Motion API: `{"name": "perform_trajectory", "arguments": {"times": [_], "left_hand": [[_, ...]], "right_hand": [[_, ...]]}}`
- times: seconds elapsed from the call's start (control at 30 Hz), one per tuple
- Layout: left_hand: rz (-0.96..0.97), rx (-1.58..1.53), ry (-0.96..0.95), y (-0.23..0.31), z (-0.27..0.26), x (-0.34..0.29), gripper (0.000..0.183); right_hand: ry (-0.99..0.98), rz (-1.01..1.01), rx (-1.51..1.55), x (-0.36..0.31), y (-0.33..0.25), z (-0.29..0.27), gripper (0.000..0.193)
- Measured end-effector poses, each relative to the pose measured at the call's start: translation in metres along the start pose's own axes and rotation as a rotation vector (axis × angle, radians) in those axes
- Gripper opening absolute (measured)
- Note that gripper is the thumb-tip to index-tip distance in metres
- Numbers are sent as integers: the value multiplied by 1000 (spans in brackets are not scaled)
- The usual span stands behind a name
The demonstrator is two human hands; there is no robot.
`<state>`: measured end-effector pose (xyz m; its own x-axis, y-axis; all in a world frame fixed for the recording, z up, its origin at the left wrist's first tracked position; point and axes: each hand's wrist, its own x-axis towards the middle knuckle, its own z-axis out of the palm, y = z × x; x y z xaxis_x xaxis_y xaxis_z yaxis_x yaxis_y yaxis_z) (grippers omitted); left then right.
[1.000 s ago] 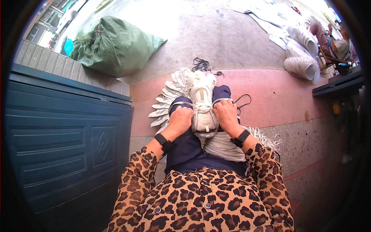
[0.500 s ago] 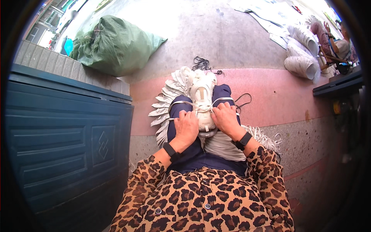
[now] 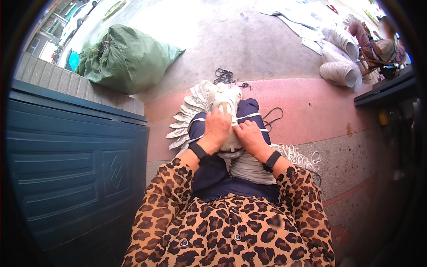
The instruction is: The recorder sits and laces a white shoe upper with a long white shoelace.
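Left hand (image 3: 218,127) has moved up onto the white sneaker (image 3: 232,142), in the middle of the frame. Its fingers curl over the shoe, and the right hand (image 3: 251,139) bends its fingers at the shoe's right side. I can't tell if either pinches the white lace (image 3: 250,116). It looks like lacing, so next calls for a tight pinch and gentle pull.

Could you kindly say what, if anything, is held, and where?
Left hand and right hand touch the off-white shoe midway along; any pinch on the white lace cannot be told.
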<state>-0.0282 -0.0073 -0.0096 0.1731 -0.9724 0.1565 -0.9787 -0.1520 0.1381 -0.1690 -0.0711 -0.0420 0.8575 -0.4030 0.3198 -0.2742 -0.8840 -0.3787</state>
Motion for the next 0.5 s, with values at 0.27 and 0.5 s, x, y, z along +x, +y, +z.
{"name": "perform_trajectory", "arguments": {"times": [0.27, 0.5], "left_hand": [[-603, -1145, -134, -33, -8, 4, 12], [-506, -1210, -359, -15, -5, 29, 12]], "right_hand": [[-165, -154, -312, 15, -5, -10, 12], [320, 92, 614, 46, -8, -186, 19]]}}
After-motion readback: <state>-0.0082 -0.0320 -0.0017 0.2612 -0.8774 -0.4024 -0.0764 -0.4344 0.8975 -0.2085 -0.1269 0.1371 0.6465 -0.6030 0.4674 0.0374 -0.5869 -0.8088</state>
